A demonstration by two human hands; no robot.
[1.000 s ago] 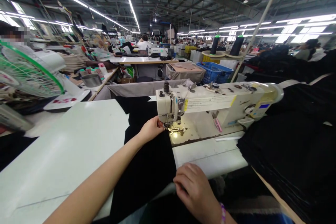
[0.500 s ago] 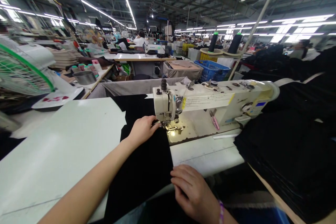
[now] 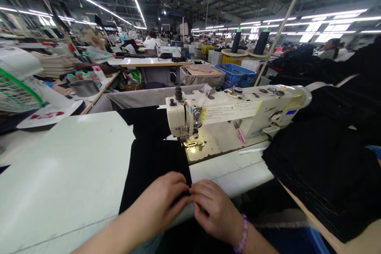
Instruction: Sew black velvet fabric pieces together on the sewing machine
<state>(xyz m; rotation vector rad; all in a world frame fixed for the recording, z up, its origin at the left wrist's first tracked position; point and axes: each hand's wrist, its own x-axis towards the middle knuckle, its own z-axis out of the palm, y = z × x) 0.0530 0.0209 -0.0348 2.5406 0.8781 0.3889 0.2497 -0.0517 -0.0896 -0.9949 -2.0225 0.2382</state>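
A black fabric piece (image 3: 151,164) lies on the pale table (image 3: 74,166), running from the near edge up under the head of a cream sewing machine (image 3: 226,113). My left hand (image 3: 159,202) and my right hand (image 3: 214,208) meet at the fabric's near right corner by the table edge, fingers pinching the cloth. The lit needle area (image 3: 193,143) is clear of both hands.
A big heap of black fabric (image 3: 321,166) covers the right side. A green-rimmed fan (image 3: 18,87) stands at far left. Two thread cones (image 3: 248,41) rise behind the machine. A blue crate (image 3: 236,75), more workstations and other people sit beyond.
My left hand has pulled back from beside the presser foot to the near table edge, joining my right hand on the fabric corner. The view has shifted slightly.
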